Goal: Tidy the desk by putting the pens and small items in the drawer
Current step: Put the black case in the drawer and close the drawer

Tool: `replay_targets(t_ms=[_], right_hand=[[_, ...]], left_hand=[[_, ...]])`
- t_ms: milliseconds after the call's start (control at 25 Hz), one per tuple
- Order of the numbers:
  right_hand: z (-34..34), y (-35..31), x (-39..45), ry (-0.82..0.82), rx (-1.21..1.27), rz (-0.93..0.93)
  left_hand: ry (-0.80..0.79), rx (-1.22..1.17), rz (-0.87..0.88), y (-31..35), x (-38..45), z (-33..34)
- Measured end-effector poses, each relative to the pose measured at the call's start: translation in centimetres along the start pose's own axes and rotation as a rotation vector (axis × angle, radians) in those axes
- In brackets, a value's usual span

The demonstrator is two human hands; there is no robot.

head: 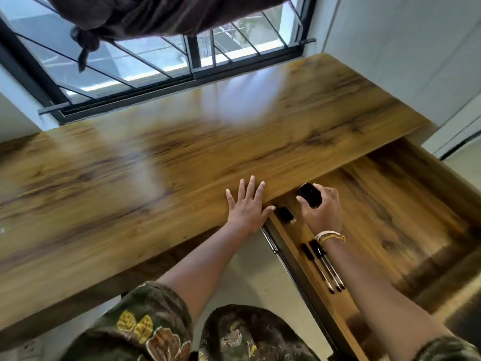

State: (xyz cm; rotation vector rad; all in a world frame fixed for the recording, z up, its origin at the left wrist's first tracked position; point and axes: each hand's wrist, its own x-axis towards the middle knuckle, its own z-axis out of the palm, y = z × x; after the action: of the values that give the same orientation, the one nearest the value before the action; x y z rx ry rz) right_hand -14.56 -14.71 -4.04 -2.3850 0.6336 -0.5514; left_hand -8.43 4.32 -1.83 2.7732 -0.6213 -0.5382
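Observation:
My right hand [322, 209] grips a small black oval item [309, 195] over the far left corner of the open wooden drawer [406, 217]. Another small black item [285, 214] lies on the drawer floor just left of that hand. Three pens with black caps [322, 267] lie side by side along the drawer's left wall, partly under my right wrist. My left hand [247, 204] rests flat with fingers spread on the front edge of the wooden desk [156, 162], beside the drawer.
A barred window [156, 56] runs along the back of the desk, with a dark knotted curtain [145, 16] hanging above. A white wall stands at the right. The metal drawer rail [286, 267] shows below the desk edge. My knees are under the desk.

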Motion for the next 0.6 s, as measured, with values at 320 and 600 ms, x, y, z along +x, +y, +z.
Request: replay_targets(t_ms=[320,600], right_hand=[[-0.7,6.6,-0.8,-0.373,-0.213,0.217],[0.8,8.8,3.0,-0.405,-0.25,0.212]], left_hand=[[-0.103,-0.012,-0.152,3.3,-2.2,2.3],[-0.164,0.08,-0.25,4.2,-2.4,2.8]])
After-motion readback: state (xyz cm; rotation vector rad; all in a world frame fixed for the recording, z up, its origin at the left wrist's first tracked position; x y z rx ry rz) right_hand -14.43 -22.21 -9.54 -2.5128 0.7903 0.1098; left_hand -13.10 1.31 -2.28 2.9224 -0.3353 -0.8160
